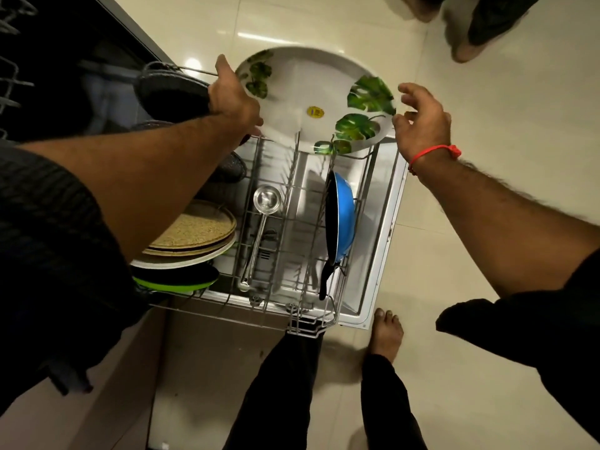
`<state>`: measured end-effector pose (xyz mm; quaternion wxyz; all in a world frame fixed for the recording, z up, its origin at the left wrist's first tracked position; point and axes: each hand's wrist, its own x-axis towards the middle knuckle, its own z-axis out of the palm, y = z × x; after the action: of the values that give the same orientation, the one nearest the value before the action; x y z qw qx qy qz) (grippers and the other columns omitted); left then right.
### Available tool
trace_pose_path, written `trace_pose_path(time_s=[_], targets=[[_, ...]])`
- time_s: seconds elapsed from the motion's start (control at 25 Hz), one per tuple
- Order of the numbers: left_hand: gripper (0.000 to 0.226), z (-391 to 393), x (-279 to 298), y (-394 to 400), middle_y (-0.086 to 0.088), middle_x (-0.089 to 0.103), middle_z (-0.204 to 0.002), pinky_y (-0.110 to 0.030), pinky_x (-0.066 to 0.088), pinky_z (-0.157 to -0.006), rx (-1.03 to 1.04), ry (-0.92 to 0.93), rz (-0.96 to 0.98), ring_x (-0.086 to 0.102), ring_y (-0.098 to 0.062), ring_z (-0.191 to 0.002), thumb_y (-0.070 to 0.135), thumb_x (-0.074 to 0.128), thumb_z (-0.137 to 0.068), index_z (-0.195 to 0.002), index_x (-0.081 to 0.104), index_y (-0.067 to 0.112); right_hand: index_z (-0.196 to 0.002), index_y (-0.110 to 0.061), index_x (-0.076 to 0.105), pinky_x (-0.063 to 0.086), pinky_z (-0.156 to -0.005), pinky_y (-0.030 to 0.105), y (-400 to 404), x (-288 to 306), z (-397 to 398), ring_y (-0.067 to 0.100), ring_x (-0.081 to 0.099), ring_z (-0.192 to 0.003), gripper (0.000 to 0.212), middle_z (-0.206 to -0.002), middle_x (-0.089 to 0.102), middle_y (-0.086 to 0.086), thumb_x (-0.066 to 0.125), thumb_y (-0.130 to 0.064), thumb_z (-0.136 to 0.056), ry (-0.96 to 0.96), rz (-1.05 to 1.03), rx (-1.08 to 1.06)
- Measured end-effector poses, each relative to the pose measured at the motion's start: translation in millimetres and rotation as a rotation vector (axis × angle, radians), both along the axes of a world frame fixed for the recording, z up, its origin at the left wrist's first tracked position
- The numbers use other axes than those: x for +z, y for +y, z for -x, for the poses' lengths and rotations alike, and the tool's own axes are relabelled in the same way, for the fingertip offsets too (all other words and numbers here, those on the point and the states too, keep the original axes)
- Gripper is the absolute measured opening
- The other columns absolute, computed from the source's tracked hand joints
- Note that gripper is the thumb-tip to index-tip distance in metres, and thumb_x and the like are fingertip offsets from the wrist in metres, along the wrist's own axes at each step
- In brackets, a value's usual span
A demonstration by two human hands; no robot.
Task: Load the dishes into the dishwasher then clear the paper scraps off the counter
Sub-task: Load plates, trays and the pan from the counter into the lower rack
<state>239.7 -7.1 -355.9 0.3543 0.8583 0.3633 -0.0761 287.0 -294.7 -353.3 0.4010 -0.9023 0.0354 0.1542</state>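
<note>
A large white plate with green leaf prints (311,92) hovers over the far end of the pulled-out lower rack (293,203). My left hand (232,99) grips its left rim. Just off the plate's right rim is my right hand (422,118), fingers spread; whether it touches the rim is unclear. In the rack, a blue pan (341,219) stands on edge at the right and a steel ladle (264,206) lies in the middle. Several plates (194,235) are stacked on edge at the left, and a dark pan (172,92) sits at the far left.
The open dishwasher door (386,228) lies flat under the rack. The dark dishwasher cavity (65,76) is at the upper left. My bare foot (386,332) stands by the door's near corner. Another person's feet (467,30) are on the tiled floor at the top right.
</note>
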Motion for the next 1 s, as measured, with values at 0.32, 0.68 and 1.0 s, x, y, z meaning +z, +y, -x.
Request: trace_pose_path(time_s=[0.32,0.68,1.0], targets=[[0.059,65,63,-45,0.0,0.054,-0.138,-0.024,0.047,-0.097,-0.005,-0.217,-0.08,0.052,-0.009,-0.117,-0.002,0.054,-0.092,-0.145,0.046,0.022,-0.132,-0.013,0.057,0.048,-0.104,0.035,6,49,47,0.021,0.06,-0.113,0.043,-0.124,0.064,0.007,0.056,-0.002,-0.091,-0.088,-0.064,0.141],[0.038,262,231,-105,-0.003,0.055,-0.137,-0.045,0.048,-0.106,0.122,-0.438,-0.164,0.053,-0.019,-0.127,0.008,0.062,-0.093,-0.13,0.058,0.014,-0.123,-0.012,0.064,0.051,-0.095,0.025,26,234,166,0.012,0.065,-0.099,0.035,-0.104,0.071,0.004,0.051,0.003,-0.093,-0.042,-0.319,0.466],[0.035,443,380,-120,-0.007,0.054,-0.14,-0.038,0.053,-0.097,0.458,-0.536,-0.379,0.059,-0.024,-0.12,0.005,0.063,-0.093,-0.127,0.063,0.013,-0.116,-0.013,0.067,0.047,-0.099,0.029,89,405,286,0.016,0.068,-0.097,0.034,-0.096,0.075,0.003,0.05,0.0,-0.09,-0.122,-0.395,0.984]])
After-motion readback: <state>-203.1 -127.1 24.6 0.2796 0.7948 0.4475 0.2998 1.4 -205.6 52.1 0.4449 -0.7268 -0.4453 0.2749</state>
